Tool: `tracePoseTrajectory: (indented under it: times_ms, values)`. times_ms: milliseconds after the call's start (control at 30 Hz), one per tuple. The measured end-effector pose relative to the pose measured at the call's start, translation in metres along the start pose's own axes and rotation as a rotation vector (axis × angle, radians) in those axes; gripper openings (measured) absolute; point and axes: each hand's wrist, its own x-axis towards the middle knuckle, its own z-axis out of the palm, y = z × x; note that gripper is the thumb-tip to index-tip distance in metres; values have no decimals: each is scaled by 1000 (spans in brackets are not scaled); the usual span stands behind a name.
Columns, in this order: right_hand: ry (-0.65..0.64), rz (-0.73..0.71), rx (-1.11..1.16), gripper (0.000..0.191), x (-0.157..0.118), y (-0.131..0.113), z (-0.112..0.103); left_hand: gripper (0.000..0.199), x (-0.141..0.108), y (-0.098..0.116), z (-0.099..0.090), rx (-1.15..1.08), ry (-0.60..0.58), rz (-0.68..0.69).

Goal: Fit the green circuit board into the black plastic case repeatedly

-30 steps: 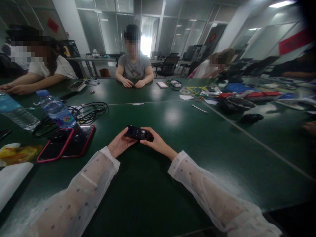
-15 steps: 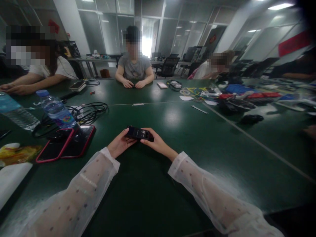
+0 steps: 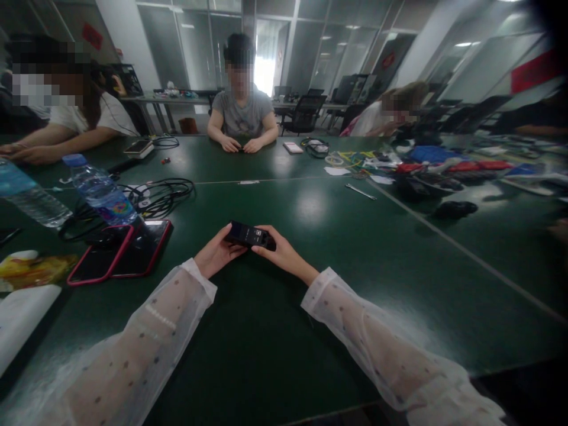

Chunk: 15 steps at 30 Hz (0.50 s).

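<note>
Between my two hands is a small black handheld device [image 3: 247, 234] with a lit screen and a few tiny white marks; its exact kind is too small to make out. My left hand [image 3: 217, 251] grips its left end, thumb along the near edge and fingers underneath. At the right end, my right hand [image 3: 280, 251] closes around it with thumb in front and index finger behind. The device is held over the green table [image 3: 266, 331], tilted slightly down to the right. Sheer white dotted sleeves cover both forearms.
To the left lie two red-edged phones [image 3: 146, 251], water bottles [image 3: 100, 192], coiled black cables [image 3: 171, 198] and a yellow packet [image 3: 39, 269]. A wrench [image 3: 360, 192] and a cluttered pile with blue cloth [image 3: 437, 155] lie right. A person [image 3: 242, 112] sits opposite; others sit nearby.
The view has shifted slightly, so the table and background sit a little differently. Both hands keep their hold on the black device, with hardly any movement.
</note>
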Motion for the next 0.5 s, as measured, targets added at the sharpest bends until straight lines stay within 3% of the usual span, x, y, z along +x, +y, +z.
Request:
tracePoseTrajectory:
  times_ms: [500]
  values:
    - [29, 25, -131, 46, 0, 2, 0, 48, 1, 0, -1, 17, -1, -57]
